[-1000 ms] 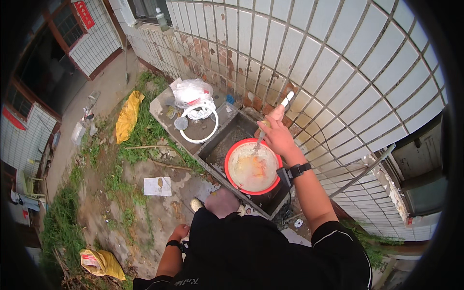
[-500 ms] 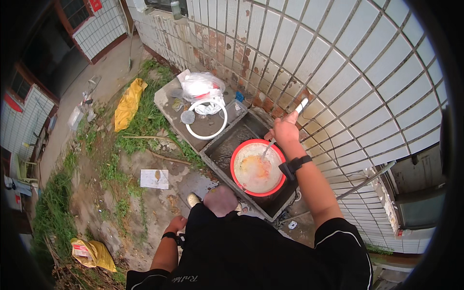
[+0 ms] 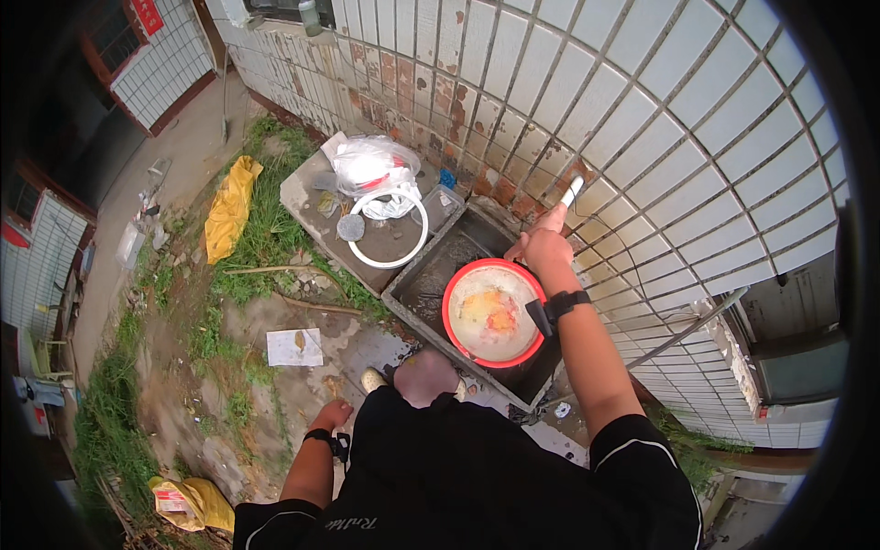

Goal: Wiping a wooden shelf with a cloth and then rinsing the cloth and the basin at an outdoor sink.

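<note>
My right hand (image 3: 548,243) is closed around a tap on the tiled wall, and the fingers hide most of it. A white pipe (image 3: 573,191) shows just above the hand. Below it, a red basin (image 3: 448,316) stands in a grey stone sink (image 3: 396,302). Cloudy water (image 3: 472,332) fills the basin, with yellow-orange and red pieces (image 3: 495,312) in the middle. No stream shows between tap and basin. My left hand (image 3: 335,415) hangs low at my side, fingers curled, away from the sink, with nothing visible in it.
A stone slab (image 3: 316,213) beside the sink bears a white ring (image 3: 359,249), a round grey scrubber (image 3: 350,227) and plastic bags (image 3: 374,163). A pinkish round stool seat (image 3: 426,376) is before me. Yellow sacks (image 3: 231,211) and a paper sheet (image 3: 295,347) lie on the ground.
The water stream that ran from the tap into the basin is gone. My right hand has shifted slightly on the tap; the left stays low at my side.
</note>
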The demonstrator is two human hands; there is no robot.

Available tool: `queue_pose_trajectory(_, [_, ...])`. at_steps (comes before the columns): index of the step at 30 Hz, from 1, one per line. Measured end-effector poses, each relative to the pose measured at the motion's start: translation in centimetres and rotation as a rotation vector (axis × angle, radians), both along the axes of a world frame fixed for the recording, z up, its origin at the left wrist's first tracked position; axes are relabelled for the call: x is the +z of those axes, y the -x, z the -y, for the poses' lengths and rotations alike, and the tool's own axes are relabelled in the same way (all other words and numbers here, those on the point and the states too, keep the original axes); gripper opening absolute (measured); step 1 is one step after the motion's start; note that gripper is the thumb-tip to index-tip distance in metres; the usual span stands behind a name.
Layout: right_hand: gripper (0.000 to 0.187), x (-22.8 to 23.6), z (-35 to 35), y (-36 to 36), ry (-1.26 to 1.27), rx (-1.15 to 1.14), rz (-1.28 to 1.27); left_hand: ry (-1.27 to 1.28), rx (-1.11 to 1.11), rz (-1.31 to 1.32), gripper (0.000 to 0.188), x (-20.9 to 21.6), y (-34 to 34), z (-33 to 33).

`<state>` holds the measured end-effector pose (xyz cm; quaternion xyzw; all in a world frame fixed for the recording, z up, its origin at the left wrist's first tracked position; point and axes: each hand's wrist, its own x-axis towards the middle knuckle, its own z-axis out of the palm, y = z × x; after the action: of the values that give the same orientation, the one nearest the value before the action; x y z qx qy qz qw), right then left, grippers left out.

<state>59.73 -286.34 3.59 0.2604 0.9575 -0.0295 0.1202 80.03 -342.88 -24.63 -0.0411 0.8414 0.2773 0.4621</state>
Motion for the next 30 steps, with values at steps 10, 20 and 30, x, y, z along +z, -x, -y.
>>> queue_pose_trajectory(10, [0.037, -13.3, -6.5, -13.6, 0.657, -0.254, -0.45, 0.036, -0.152, -0.345, 0.032, 2.7, 7.6, -9.2])
queue_pose_trajectory(20, [0.077, -31.5, -12.1, -22.1, 0.623, -0.456, -0.019, -0.373, -0.158, -0.502, 0.029, 1.4, 14.3, -32.5])
queue_pose_trajectory(30, [0.071, -34.9, -14.3, -19.8, 0.713, -0.409, 0.064, 0.02, -0.005, -0.683, 0.064, -2.2, 14.3, -40.2])
